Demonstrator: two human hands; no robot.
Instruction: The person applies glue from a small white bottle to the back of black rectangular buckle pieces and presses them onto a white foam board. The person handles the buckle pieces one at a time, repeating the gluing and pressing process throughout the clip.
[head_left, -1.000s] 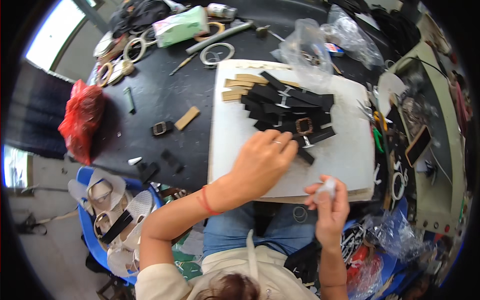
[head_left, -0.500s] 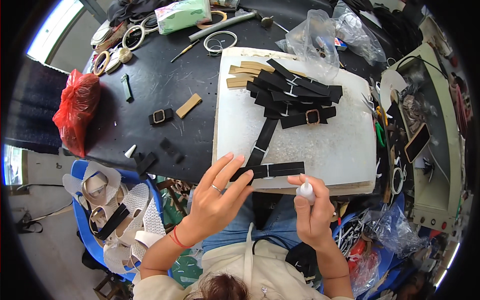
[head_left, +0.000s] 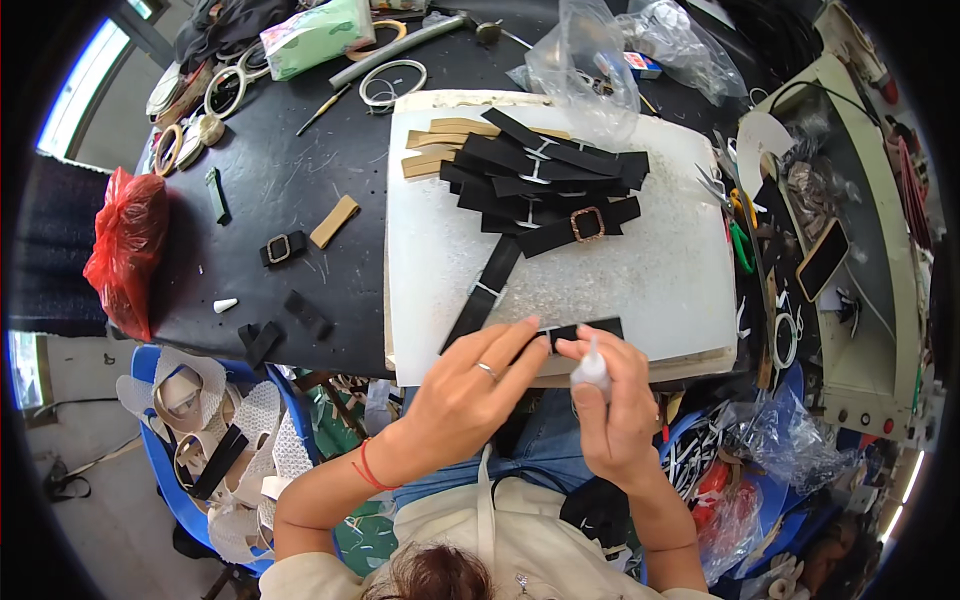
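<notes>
A short black strap with a pale slider lies across the near edge of the white board. My left hand has its fingers drawn together on this strap, covering its left part; the thumb is hidden. In my right hand is a small white squeeze bottle with its pointed nozzle up. The right fingertips meet the strap beside the left ones. Another black strap with a slider lies slantwise just beyond. Farther back is a heap of black straps, one with a rhinestone buckle.
Left of the board lie a tan strap, a buckled black strap, a white cap and a red plastic bag. A blue bin holds pale shoe parts. Scissors and a phone are at the right.
My left hand has moved right along the strap, its fingers closing together. My right hand, still holding the bottle, has come in close beside it. The view has shifted slightly.
</notes>
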